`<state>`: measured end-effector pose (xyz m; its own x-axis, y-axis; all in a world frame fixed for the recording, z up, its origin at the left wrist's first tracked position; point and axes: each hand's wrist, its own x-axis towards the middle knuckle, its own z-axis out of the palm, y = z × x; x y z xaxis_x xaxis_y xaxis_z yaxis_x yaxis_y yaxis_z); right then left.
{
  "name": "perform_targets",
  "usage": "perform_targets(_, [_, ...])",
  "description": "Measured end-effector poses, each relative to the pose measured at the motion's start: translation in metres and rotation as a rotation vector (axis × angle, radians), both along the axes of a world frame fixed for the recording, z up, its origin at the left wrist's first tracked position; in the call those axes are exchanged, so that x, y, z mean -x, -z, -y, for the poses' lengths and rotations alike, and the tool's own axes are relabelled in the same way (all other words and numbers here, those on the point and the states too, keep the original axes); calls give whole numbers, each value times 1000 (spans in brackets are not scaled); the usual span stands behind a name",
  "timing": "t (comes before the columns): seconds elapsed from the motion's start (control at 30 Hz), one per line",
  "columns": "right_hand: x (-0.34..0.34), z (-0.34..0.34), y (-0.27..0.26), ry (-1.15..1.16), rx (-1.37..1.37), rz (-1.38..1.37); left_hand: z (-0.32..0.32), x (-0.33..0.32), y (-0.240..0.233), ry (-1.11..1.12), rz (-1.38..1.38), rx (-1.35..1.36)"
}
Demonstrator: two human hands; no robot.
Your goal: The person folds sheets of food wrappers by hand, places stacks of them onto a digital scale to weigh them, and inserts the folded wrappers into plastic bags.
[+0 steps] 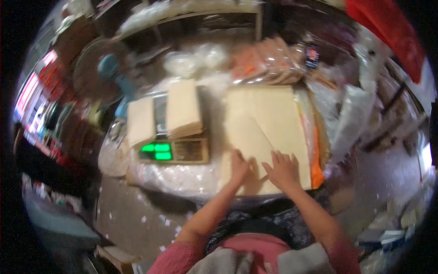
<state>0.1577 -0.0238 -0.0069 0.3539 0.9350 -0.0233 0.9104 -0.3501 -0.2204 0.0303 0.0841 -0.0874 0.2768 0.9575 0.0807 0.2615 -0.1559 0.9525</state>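
Observation:
A broad stack of cream paper sheets (280,113) lies on the table, with a smaller cream sheet or folded layer (249,133) on top. My left hand (241,166) is at the lower left of that layer, its fingers curled near the edge; blur hides whether it pinches the paper. My right hand (282,167) rests spread on the paper to the right, its fingertips near the slanting edge. Left of the stack, a digital scale (190,150) with a lit green display carries a thick bundle of folded cream paper (184,109). Another bundle (141,120) sits at its left side.
Clear plastic-wrapped packs (267,61) and clear bags (195,61) are behind the stack. A blue-centred fan (108,66) stands at the back left. Orange plastic (318,161) runs along the stack's right edge. More plastic packaging (352,116) lies to the right. Small paper scraps dot the floor (133,215).

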Motion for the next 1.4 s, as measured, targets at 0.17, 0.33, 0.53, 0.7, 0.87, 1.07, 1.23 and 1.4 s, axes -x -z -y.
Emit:
perform_targets(0.17, [-31,22,40,-83,-218,181,-9,25,-66,172,263,-190])
perform_targets(0.33, [-29,19,40,-125,-230,159,-119,103,-172,-81,388,-172])
perform_targets(0.53, [-24,13,36,-130,-234,137,-215,162,-147,3,180,101])
perform_targets(0.7, [-27,15,40,-131,-270,155,-204,150,-149,-71,139,47])
perform_targets(0.87, [-25,15,42,-141,-266,170,-215,206,-157,-685,-685,-596])
perform_targets(1.07, [-25,16,39,-132,-255,161,-220,267,-170,-606,-968,-120])
perform_targets(1.23, [-26,17,41,-136,-270,159,-212,251,-178,-674,-973,-302])
perform_targets(1.4, [-27,17,42,-128,-271,129,-243,285,-154,-682,-742,-330])
